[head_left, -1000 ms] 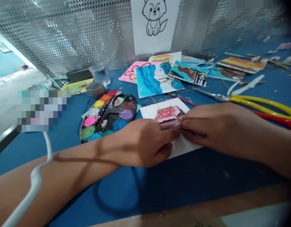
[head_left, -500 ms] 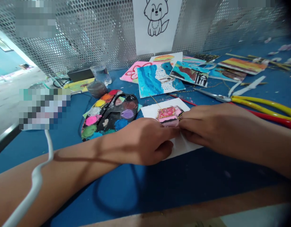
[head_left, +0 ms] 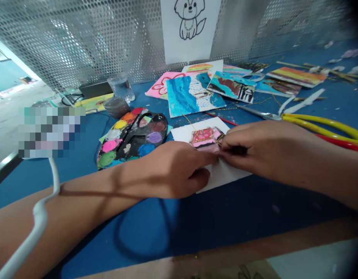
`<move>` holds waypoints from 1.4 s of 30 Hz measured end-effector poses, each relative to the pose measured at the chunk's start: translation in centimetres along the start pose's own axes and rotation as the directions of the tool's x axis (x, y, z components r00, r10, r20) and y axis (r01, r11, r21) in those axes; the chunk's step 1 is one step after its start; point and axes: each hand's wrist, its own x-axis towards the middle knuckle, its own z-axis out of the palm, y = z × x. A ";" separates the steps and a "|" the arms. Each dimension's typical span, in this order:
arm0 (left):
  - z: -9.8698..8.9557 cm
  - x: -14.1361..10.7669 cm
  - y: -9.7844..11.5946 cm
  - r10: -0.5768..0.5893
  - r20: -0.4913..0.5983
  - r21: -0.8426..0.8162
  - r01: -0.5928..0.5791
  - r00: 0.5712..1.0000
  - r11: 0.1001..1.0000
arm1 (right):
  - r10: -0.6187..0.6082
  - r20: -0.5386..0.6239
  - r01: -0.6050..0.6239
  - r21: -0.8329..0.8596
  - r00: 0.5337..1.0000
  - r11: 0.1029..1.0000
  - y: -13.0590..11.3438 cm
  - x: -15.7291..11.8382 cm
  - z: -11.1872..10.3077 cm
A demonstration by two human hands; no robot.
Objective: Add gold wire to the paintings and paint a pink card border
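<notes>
Hands (head_left: pixel 181 170) curled inward over painted card (head_left: pixel 225 176).

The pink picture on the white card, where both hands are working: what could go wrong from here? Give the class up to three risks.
1. The gold thread trails off the white card toward the blue-and-white painting; a snag might drag it out of line.
2. The paint palette lies close beside the left hand, which could pick up paint and smudge the card.
3. The yellow-handled scissors lie just beyond the right hand; a careless reach might knock them.
</notes>
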 end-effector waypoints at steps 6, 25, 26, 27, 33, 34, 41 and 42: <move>0.2 -0.1 -0.1 -0.006 0.001 -0.015 0.006 1.000 1.000 | -0.197 -0.209 0.235 0.173 0.958 0.956 1.4 -0.7 0.0; -0.7 -0.6 2.5 -0.156 0.043 0.368 0.129 0.987 0.921 | -0.218 -0.176 0.236 0.092 0.960 0.967 -0.3 -2.1 0.8; -0.8 -0.5 2.7 -0.183 0.063 0.367 0.147 0.981 0.918 | -0.221 -0.172 0.240 0.101 0.960 0.965 -0.3 -2.1 0.8; -0.9 -0.5 2.8 -0.200 0.085 0.356 0.157 0.976 0.921 | -0.220 -0.172 0.241 0.108 0.960 0.964 -0.2 -2.1 0.8; -1.7 -0.5 3.0 -0.240 0.129 0.298 0.193 0.962 0.935 | -0.211 -0.210 0.233 0.088 0.955 0.968 0.1 -2.5 1.0; -1.8 -0.6 3.0 -0.248 0.130 0.301 0.200 0.960 0.932 | -0.219 -0.225 0.240 0.070 0.949 0.968 0.1 -2.5 1.1; -1.9 -0.9 2.5 -0.218 0.125 0.224 0.187 0.968 0.957 | -0.200 -0.177 0.215 0.072 0.964 0.974 0.3 -2.5 1.0; -2.0 -1.0 2.4 -0.225 0.117 0.224 0.194 0.967 0.955 | -0.191 -0.158 0.207 0.089 0.969 0.974 0.3 -2.4 0.9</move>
